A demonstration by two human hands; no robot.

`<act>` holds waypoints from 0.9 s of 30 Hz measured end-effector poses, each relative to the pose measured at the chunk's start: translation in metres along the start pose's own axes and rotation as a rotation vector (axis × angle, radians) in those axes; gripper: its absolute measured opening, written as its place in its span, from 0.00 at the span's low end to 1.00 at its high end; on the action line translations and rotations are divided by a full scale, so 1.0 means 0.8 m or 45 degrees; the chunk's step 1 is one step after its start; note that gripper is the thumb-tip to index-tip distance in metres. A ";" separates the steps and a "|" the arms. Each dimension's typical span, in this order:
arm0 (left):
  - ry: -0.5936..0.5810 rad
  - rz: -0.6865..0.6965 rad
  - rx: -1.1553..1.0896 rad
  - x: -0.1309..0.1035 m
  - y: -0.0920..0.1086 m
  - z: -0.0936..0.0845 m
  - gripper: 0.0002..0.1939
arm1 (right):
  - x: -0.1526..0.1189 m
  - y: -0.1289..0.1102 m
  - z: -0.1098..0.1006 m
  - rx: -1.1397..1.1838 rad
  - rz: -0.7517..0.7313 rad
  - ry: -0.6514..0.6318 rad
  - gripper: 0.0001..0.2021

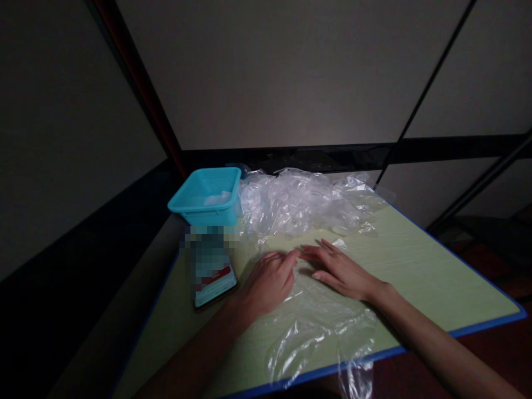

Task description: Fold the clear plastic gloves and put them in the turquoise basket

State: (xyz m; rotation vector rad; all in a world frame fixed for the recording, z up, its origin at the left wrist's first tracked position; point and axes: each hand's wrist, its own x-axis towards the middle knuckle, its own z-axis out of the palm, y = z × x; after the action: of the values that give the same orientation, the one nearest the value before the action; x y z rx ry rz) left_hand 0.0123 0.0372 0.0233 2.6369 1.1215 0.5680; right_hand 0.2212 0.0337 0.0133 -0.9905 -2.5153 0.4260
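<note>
A clear plastic bag [320, 321] lies spread on the table, its lower end hanging over the front edge. My left hand [272, 280] rests on the upper left part of this bag, fingers bent and close together; whether it pinches the film is hidden. To its right, my right hand [338, 269] is palm down with its fingers apart, over the bag's upper edge. The fingertips of both hands nearly meet. Behind them is a heap of crumpled clear plastic bags [299, 202].
A turquoise basket [203, 210] with some pale pieces inside stands at the back left. In front of it lies a phone-like device [216, 288], partly pixelated. The pale green table [432, 277] has a blue edge, and panelled walls rise behind and to the left.
</note>
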 end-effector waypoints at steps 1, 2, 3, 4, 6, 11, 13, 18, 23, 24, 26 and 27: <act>-0.021 0.013 0.017 -0.003 0.004 -0.004 0.16 | 0.000 0.000 -0.001 0.002 0.004 -0.002 0.21; -0.042 0.028 0.036 -0.007 0.008 -0.007 0.15 | 0.000 0.000 -0.001 0.008 0.007 0.000 0.22; -0.064 0.045 0.057 -0.012 0.012 -0.010 0.13 | -0.001 0.000 -0.001 0.015 0.008 0.003 0.22; -0.084 0.062 0.078 -0.019 0.016 -0.013 0.12 | -0.001 0.000 -0.001 0.023 0.009 0.006 0.22; -0.101 0.090 0.135 -0.035 0.024 -0.016 0.11 | -0.001 0.001 -0.001 0.034 0.015 0.005 0.21; 0.028 0.073 0.117 -0.068 0.034 -0.013 0.13 | -0.002 -0.001 -0.004 0.082 0.019 0.009 0.19; 0.066 0.069 0.099 -0.072 0.034 -0.010 0.13 | 0.000 -0.006 -0.007 0.166 0.051 0.038 0.19; 0.080 0.066 0.107 -0.069 0.033 -0.004 0.12 | 0.020 -0.032 -0.007 0.848 0.367 0.254 0.12; 0.145 0.091 0.141 -0.070 0.034 -0.003 0.12 | 0.050 -0.049 0.014 1.595 0.728 -0.022 0.11; 0.160 0.092 0.146 -0.070 0.033 -0.004 0.12 | 0.053 -0.048 0.017 1.640 0.770 -0.042 0.11; 0.165 0.083 0.134 -0.072 0.033 -0.004 0.12 | 0.057 -0.042 0.020 1.667 0.817 -0.043 0.11; 0.157 0.075 0.124 -0.072 0.033 -0.004 0.11 | 0.058 -0.037 0.020 1.666 0.831 -0.030 0.10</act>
State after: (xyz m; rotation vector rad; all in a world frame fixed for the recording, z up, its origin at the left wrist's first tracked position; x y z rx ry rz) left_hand -0.0087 -0.0225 0.0203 2.7592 1.1361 0.7142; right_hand 0.1659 0.0434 0.0236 -1.0858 -1.2587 1.8925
